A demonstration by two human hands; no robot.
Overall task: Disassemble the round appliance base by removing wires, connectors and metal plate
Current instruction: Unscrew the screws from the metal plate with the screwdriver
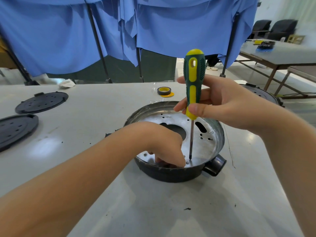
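The round appliance base (172, 170) was seen near the middle of the grey bench (153, 211), its dark outer wall and a stubby socket on the right side turned toward the camera. Inside it, the shiny metal plate (201, 142) was exposed, pierced with small holes and larger cut-outs. The left hand (164, 146) was placed inside the base at its near edge, fingers curled down onto the plate; whether anything was pinched under them could not be told. Just to the right of those fingers, the tip of the screwdriver (194, 86) was set upright on the plate. Its green-and-yellow handle was gripped by the right hand (220, 106), held above the far right part of the base with thumb and fingers wrapped round the lower handle. Both forearms were stretched in from the near side. Two black perforated discs (41, 102) were laid at the far left, and a roll of tape (164, 91) beyond the base. Blue cloth (119, 28) was hung behind the bench
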